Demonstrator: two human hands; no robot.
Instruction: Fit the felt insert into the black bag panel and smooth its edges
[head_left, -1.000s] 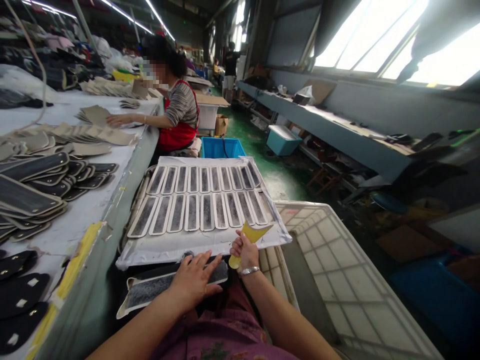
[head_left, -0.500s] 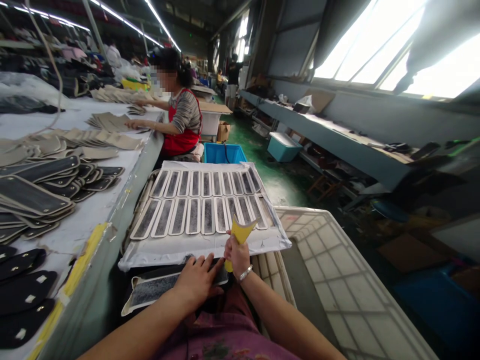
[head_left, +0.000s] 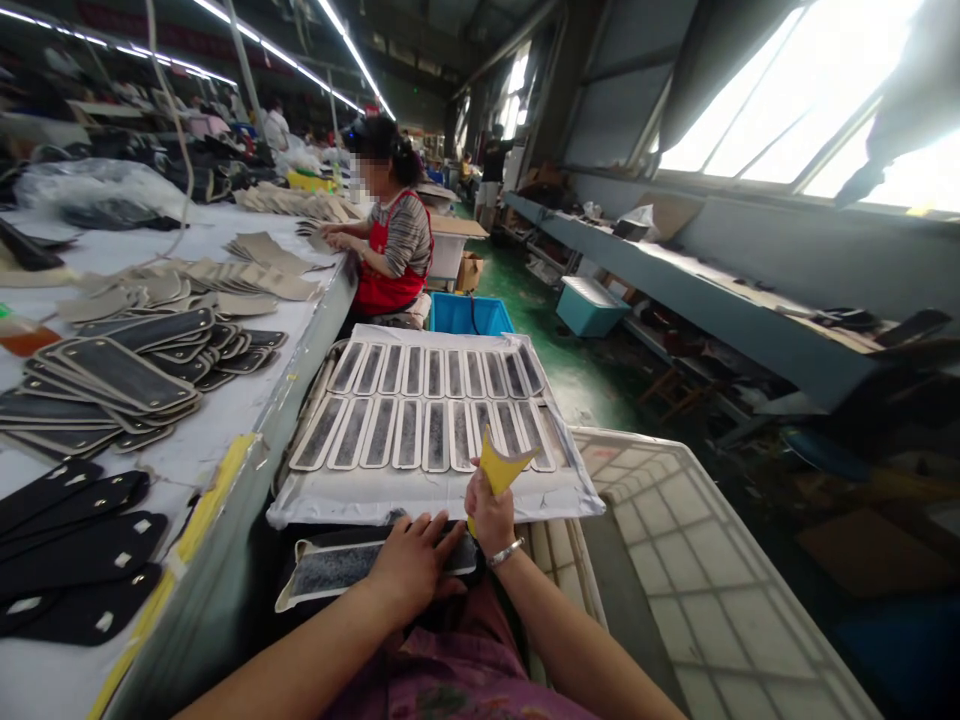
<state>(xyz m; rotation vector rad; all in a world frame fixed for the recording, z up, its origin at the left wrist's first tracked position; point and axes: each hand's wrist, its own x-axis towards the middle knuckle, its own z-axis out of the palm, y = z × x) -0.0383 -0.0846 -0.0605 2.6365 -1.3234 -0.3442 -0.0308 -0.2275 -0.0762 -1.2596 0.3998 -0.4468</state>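
Over the person's lap, just in front of the near edge of a white board, a long dark piece with a pale rim. Under it, something black. Rim a bit crooked at the left end, right end partly hidden by fingers.

Flat on the piece, near its right end, the left hand, fingers spread out. Just to the right, the right hand, closed tight around the handle of a yellow scraper. Wide, curved end of the scraper pointing up, over the near edge of the board. Hard to tell if touching the board. On the right wrist, a shiny bracelet.

On the board, more dark pieces with pale rims, side by side: a front row and a back row. Out past the right edge of the board, a big pale crate.

Left of the board, a long tabletop. Along its right edge, a yellow strip. Beside the strip, black pieces with little white spots. Farther back, a messy pile of dark, pale-rimmed pieces, then flat tan pieces. Farther up the right edge, another person in a red apron. Past the board's far edge, a blue bin.
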